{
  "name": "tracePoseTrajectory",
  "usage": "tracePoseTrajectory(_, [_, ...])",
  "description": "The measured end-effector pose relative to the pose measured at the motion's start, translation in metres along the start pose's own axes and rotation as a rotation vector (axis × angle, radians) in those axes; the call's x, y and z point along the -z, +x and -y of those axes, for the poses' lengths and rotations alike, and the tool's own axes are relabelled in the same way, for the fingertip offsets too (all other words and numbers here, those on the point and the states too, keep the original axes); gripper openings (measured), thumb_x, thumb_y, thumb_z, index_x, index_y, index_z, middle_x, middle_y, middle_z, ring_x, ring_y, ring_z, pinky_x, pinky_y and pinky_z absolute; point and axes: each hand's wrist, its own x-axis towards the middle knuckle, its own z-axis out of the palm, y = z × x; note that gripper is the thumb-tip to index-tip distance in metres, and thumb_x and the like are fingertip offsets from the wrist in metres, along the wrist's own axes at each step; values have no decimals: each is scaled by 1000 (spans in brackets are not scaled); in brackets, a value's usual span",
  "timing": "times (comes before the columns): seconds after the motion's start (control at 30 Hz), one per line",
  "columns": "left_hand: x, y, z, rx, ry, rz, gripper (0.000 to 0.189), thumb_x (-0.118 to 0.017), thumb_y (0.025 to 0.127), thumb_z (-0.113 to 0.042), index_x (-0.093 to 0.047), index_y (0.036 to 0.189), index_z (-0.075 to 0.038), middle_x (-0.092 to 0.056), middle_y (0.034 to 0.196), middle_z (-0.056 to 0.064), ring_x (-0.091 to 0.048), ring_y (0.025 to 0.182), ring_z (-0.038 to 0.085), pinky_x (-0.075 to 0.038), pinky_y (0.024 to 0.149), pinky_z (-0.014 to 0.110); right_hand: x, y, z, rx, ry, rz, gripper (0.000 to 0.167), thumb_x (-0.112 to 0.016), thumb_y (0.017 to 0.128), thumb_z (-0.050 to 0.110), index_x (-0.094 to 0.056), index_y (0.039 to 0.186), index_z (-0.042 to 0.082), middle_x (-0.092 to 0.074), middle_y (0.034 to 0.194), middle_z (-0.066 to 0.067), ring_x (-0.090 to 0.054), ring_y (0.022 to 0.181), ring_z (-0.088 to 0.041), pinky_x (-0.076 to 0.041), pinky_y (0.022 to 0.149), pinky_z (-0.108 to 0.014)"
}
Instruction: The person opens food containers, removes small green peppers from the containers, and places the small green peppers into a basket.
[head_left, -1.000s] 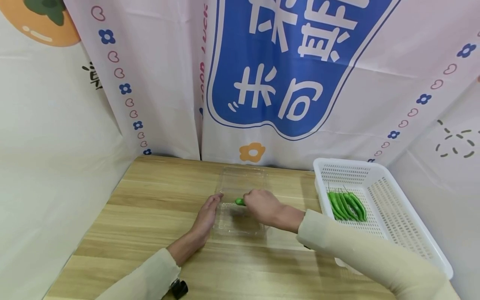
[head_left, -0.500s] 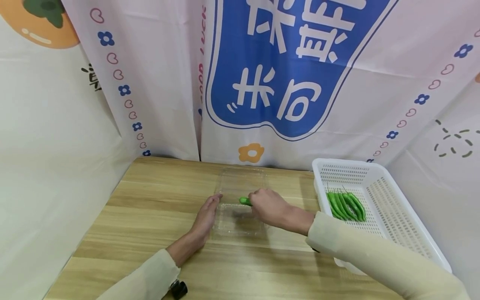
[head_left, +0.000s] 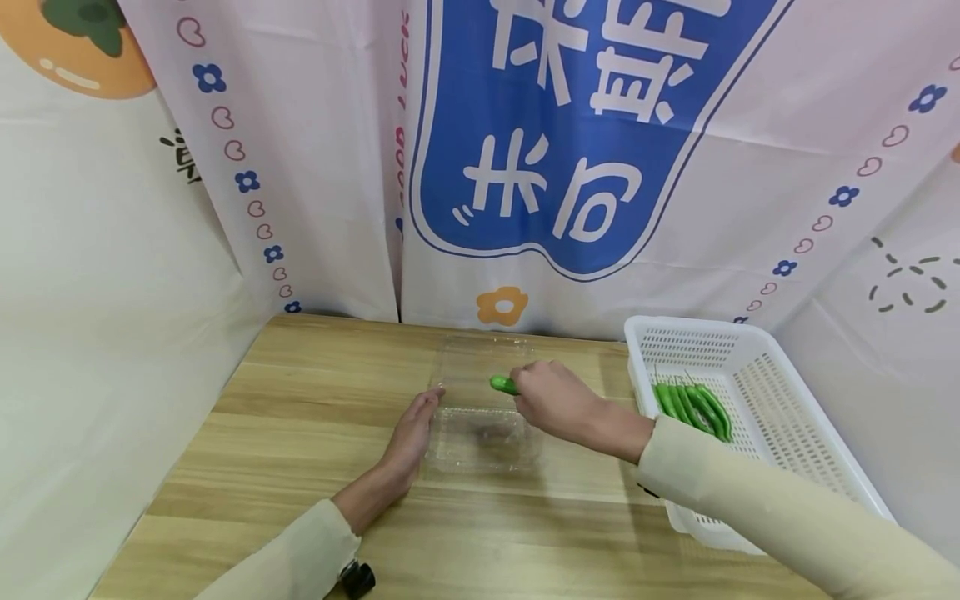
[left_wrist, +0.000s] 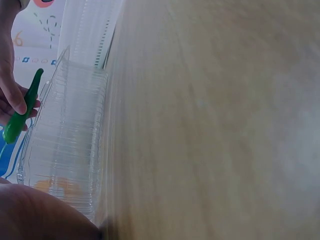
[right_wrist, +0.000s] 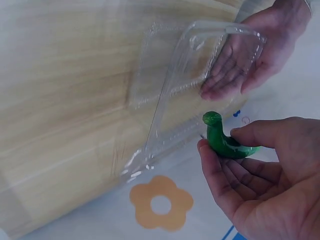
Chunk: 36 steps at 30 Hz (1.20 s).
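Observation:
A clear plastic clamshell box lies on the wooden table, its lid folded back toward the rear. Along its left side my left hand rests with fairly straight fingers. My right hand pinches a green chili pepper between thumb and fingers, above the hinge side of the box. In the right wrist view the pepper curves, one blunt end sticking out past the fingertips. From the left wrist, the pepper hangs above the box's rim.
On the right stands a white perforated basket holding several green chili peppers side by side. The right forearm crosses over its front part. A printed cloth hangs behind the wooden table.
My right hand has lifted the pepper away from the box, moving right and toward the back. The left hand stays at the box's side.

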Motion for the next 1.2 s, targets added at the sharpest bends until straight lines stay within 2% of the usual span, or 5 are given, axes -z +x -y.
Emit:
tracePoseTrajectory(0.2, [0, 0, 0, -6, -6, -1, 53, -26, 118, -33, -35, 161, -4, -18, 175, 20, -6, 162, 43, -5, 130, 65, 17, -3, -12, -41, 19, -48, 14, -69, 91, 0, -63, 80, 7, -56, 67, 1, -51, 56, -13, -49, 51, -30])
tracePoseTrajectory(0.5, [1, -1, -1, 1, -5, 9, 52, -25, 118, -32, -34, 161, -5, -17, 175, 20, -3, 163, 43, -3, 129, 66, 30, -12, -30, -75, -2, -78, 23, -66, 91, -2, -57, 74, 10, -49, 62, 2, -47, 52, -14, -43, 48, -28])
tracePoseTrajectory(0.8, [0, -1, -1, 2, -4, 5, 52, -25, 118, -31, -34, 161, -5, -17, 175, 18, -4, 163, 42, -3, 129, 66, 44, -25, -51, -130, -47, -126, 25, -65, 92, -3, -54, 74, 11, -49, 65, -1, -47, 54, -17, -43, 50, -32])
tracePoseTrajectory(1.2, [0, -2, -1, -3, 1, 15, 52, -25, 118, -33, -33, 162, -6, -16, 175, 18, -3, 162, 42, -3, 129, 67, 58, -46, -82, -195, -104, -123, 21, -66, 95, 1, -58, 77, 8, -56, 65, -1, -51, 56, -19, -46, 53, -37])
